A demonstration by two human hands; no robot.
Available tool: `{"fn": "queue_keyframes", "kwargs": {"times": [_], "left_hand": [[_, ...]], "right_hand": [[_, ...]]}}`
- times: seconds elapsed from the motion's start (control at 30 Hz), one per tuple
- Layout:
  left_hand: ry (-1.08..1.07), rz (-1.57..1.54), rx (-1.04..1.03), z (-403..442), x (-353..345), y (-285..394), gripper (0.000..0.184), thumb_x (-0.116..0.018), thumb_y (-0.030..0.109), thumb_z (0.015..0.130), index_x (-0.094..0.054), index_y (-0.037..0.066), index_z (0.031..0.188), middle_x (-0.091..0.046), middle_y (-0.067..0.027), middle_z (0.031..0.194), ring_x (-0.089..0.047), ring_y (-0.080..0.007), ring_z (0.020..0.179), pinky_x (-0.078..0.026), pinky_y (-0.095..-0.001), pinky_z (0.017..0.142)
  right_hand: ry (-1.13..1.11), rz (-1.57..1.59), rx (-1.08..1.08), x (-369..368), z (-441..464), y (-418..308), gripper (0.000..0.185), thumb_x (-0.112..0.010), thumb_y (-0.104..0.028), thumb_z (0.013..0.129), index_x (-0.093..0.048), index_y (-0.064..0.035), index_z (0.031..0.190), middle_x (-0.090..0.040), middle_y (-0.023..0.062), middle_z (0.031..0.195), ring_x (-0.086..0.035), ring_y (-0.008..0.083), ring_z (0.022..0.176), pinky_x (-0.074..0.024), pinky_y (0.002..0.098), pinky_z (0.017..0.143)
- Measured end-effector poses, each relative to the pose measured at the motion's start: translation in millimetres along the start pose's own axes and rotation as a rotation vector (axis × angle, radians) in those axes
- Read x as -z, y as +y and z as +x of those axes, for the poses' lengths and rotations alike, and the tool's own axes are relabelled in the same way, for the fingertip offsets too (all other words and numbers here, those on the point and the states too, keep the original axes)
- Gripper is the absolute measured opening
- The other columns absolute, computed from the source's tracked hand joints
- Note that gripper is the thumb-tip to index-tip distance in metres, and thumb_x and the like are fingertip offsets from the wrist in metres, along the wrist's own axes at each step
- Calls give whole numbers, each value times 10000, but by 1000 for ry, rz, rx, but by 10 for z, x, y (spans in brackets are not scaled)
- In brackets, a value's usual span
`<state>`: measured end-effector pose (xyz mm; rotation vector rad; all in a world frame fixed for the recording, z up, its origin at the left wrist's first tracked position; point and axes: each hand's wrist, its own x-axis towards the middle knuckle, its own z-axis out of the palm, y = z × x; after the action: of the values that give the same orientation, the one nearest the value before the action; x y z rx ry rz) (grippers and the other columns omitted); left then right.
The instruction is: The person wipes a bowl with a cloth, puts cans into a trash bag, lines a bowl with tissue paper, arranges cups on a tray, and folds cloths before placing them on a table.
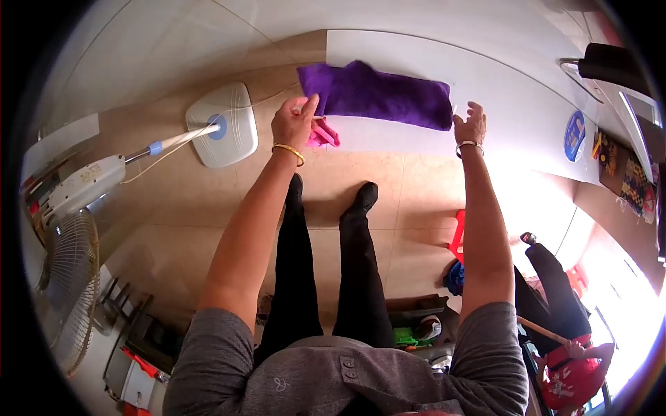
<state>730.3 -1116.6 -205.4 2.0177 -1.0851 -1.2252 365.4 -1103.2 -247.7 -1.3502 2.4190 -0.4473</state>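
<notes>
A purple cloth (388,96), folded into a long strip, lies on a white tabletop (499,139), its left end reaching past the table's left edge. My left hand (294,126), with a yellow bangle at the wrist, is at the strip's lower left corner. Its fingers are bent, with a gap by the thumb; I cannot tell whether it touches the cloth. A small pink cloth (326,133) shows beside and partly behind this hand. At the strip's right end, my right hand (472,126), with a pale bangle, has its fingers apart and the thumb near the cloth's edge.
A standing fan (73,277) with a white base (239,139) and a cord is on the left. At lower right sits a person in red (572,374) with a wooden stick (541,329). A red stool (458,232) is near my right forearm. A blue sticker (574,136) marks the tabletop.
</notes>
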Motion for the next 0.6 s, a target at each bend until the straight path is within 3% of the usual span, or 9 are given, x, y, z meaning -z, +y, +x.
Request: {"fn": "queue_keyframes", "kwargs": {"times": [0.13,0.23,0.27,0.4,0.47,0.5,0.6], "left_hand": [[-64,-19,42,-145,254,-340,293,-661,293,810,-617,5,830,-592,-41,606,-572,-114,520,-454,-262,509],[-61,-21,87,-397,511,-719,239,-645,246,826,-606,13,787,-555,-10,582,-539,-87,502,-432,-246,493],[-62,-64,99,-477,598,-852,234,-643,242,828,-600,18,770,-550,-4,582,-530,-82,502,-423,-239,490],[-68,-87,158,-792,910,-1312,211,-634,224,838,-588,36,756,-537,12,578,-501,-69,504,-392,-217,488],[-74,-160,190,-933,997,-1460,202,-631,221,843,-582,44,760,-531,18,579,-489,-64,507,-378,-210,488],[-84,-159,224,-993,1040,-1472,189,-631,217,846,-590,47,774,-530,24,589,-486,-59,520,-375,-206,496],[-114,-145,299,-1161,1168,-1615,163,-628,218,855,-611,62,811,-537,32,619,-485,-50,553,-369,-196,511]], "right_hand": [[-212,-221,-314,-126,77,-138,633,-724,-415,684,-499,-43,1145,-545,203,1118,-518,346,1067,-433,405,890],[-281,-244,-286,-254,35,-279,643,-717,-449,679,-513,-42,1134,-576,198,1080,-552,339,1028,-449,402,871],[-254,-268,-216,-358,62,-222,536,-716,-417,658,-583,-37,1013,-625,184,974,-595,333,952,-473,405,819],[0,-19,-183,-379,279,-18,359,-651,-360,638,-656,-53,825,-651,171,844,-616,335,836,-474,406,748],[55,-24,-259,-178,468,140,410,-652,-362,641,-646,-2,838,-644,204,843,-614,334,818,-469,409,753],[76,120,-293,-112,591,347,402,-671,-350,641,-625,15,805,-643,213,801,-626,330,770,-483,405,720],[235,27,-271,272,822,606,406,-699,-326,629,-622,0,857,-648,184,807,-626,308,757,-483,398,698]]}}
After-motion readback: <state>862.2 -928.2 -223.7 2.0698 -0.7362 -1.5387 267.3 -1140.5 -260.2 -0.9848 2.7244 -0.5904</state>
